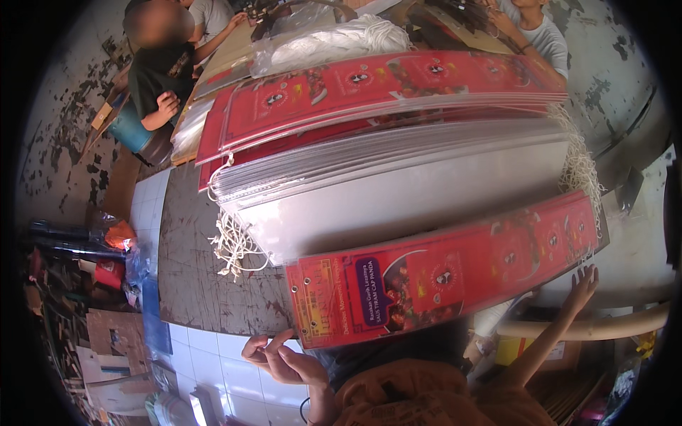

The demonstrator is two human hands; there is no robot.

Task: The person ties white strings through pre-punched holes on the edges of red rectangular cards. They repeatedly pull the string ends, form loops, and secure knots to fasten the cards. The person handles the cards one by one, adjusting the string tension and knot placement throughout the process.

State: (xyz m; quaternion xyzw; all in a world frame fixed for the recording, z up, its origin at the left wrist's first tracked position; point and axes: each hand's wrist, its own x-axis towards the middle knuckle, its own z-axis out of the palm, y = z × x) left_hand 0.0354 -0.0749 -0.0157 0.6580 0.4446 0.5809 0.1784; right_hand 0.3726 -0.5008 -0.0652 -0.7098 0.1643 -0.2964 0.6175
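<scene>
A long red printed panel (455,280) with food pictures and metal eyelets at its left end lies along the near edge of the table. My left hand (288,361) is beside the panel's near left corner, fingers loosely bent and apart, fingertips at its edge. Just off the panel's right end, my right hand (585,285) has its fingers spread, close to the white strings there. Behind the panel leans a thick stack of pale-backed panels (419,181). Knotted white cords (236,241) hang from its left end, and more white cords (581,153) from its right.
More red panels (341,92) lie behind the stack. A bundle of white cord (341,41) rests farther back. People sit at the far left and far right. The scratched dark tabletop (195,263) shows at left; a long tan tube (590,323) lies at right.
</scene>
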